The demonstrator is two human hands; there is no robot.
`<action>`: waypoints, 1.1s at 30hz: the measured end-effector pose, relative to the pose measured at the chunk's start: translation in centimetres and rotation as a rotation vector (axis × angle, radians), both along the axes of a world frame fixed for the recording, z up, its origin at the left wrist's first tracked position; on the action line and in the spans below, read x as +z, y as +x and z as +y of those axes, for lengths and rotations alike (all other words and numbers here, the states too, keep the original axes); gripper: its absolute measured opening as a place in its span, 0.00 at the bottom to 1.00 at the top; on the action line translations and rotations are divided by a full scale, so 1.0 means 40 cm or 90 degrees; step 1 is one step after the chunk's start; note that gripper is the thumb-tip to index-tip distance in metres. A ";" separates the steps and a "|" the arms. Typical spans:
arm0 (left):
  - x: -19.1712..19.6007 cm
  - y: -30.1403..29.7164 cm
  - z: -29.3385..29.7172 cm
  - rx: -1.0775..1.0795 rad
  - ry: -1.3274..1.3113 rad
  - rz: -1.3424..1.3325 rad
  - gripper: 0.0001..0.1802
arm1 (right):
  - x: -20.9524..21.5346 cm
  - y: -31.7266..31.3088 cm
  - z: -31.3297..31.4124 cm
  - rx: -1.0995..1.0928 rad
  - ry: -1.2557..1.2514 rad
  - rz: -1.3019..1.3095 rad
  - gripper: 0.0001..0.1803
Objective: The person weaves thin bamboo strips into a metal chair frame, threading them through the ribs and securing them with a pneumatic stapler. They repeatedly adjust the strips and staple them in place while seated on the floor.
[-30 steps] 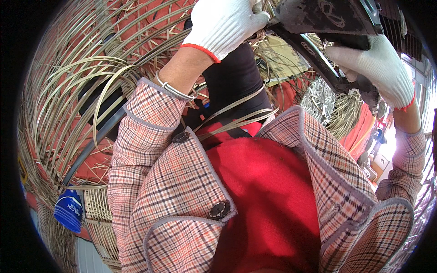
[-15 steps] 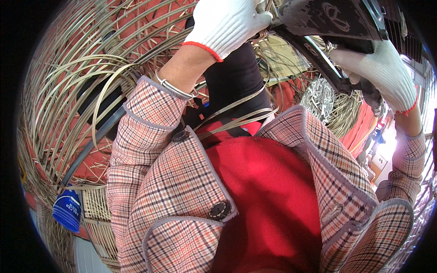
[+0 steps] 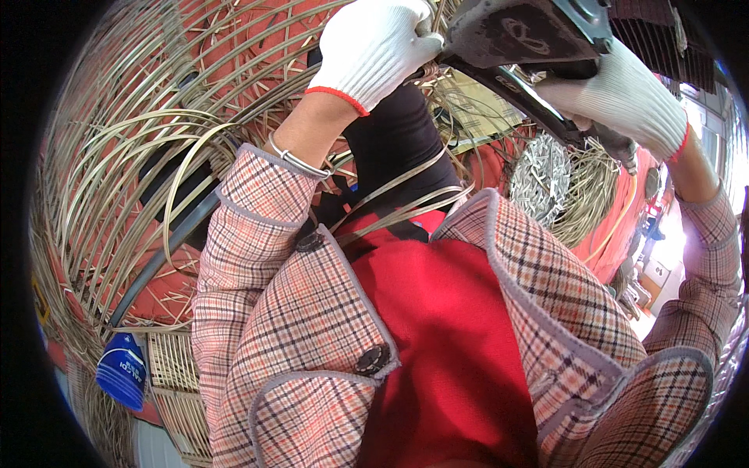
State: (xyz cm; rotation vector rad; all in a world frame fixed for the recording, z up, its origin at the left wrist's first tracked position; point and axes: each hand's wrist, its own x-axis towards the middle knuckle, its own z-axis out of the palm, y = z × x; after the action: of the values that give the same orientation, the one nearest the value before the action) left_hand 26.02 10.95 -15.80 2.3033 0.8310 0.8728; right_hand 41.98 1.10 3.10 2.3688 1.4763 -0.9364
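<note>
Both my hands wear white knitted gloves with red cuffs. My right hand [image 3: 624, 101] is wrapped round the handle of a black staple gun [image 3: 519, 35], a power tool with a scuffed body and a long narrow magazine slanting below it. Its nose points left, close to my left hand [image 3: 370, 51]. My left hand is closed at the top edge by a bundle of wicker strands [image 3: 427, 72], seemingly gripping it; the fingertips are partly hidden. Long pale wicker strands [image 3: 195, 125] curve out to the left in a large open weave.
Red cloth [image 3: 164, 292] littered with wicker scraps lies below the weave. A blue cup-shaped container [image 3: 122, 370] stands at lower left beside a slatted wicker panel [image 3: 173, 363]. At right are a silvery round bundle [image 3: 540, 179] and a coil of strands [image 3: 587, 191]. My black-clad leg [image 3: 402, 148] is in the middle.
The staple gun and my right hand have moved a little left and up. My left hand has shifted slightly left, still closed. The view has also moved slightly.
</note>
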 end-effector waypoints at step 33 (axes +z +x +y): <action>0.033 -0.200 0.035 0.092 0.303 0.337 0.43 | -0.775 0.374 -0.877 -0.480 0.075 -0.394 0.43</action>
State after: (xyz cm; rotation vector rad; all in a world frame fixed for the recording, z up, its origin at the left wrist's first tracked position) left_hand 18.02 12.37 -14.47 2.9951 1.1118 0.5592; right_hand 56.96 -33.96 -27.88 2.9587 0.4156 -0.1464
